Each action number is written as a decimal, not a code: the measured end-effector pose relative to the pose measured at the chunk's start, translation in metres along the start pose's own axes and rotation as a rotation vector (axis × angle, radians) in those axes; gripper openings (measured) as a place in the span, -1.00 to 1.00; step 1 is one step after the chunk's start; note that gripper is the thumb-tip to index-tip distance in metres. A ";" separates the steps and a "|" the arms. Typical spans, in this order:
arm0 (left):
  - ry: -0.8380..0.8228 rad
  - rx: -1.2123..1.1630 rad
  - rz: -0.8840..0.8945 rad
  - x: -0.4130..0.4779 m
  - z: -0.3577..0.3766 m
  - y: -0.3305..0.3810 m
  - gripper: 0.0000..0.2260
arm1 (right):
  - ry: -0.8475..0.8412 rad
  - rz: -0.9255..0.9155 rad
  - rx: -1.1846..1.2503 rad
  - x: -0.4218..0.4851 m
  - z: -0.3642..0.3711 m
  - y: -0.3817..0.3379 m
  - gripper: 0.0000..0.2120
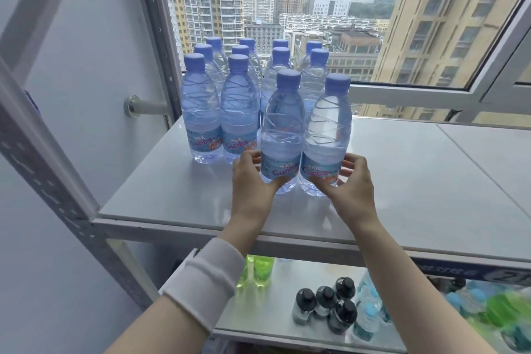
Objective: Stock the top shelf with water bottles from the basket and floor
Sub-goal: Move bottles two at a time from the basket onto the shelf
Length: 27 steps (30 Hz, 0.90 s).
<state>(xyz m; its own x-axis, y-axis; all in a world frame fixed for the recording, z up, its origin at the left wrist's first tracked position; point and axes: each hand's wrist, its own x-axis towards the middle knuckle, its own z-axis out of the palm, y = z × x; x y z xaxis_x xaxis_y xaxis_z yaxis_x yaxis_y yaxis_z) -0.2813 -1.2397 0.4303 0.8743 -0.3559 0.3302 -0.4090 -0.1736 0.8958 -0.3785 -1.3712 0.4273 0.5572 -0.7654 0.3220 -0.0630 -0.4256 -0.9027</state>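
Left grip: our thumb and fingers curl round the label band of the left front bottle, low on its body.
Right grip: it closes the same way round the right front bottle, and the two bottles touch between our hands.
Axis: both stand upright, caps up, and their bases appear to rest on the top shelf.
Direction: each bottle lies just inward of its own hand, and neither hand is nearer.
Gap: the stocked bottles stand farther in, with the free spot just behind the pair, to the right of the two nearest stocked ones.
Next, we judge: we slide both straight away from us, level with that row.
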 end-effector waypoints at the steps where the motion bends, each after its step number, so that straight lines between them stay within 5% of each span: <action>1: 0.008 0.014 0.008 0.003 0.000 -0.001 -0.47 | -0.011 0.006 0.011 0.002 0.001 -0.001 -0.33; 27: 0.155 0.100 -0.060 0.038 0.018 -0.004 -0.66 | -0.055 0.077 0.148 0.042 0.021 -0.005 -0.39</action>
<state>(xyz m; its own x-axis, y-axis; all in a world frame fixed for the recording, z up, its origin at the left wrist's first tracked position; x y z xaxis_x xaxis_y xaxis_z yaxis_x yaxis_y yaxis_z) -0.2513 -1.2689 0.4342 0.9245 -0.1977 0.3258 -0.3721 -0.2838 0.8837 -0.3373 -1.3910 0.4391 0.6002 -0.7636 0.2379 0.0132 -0.2880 -0.9576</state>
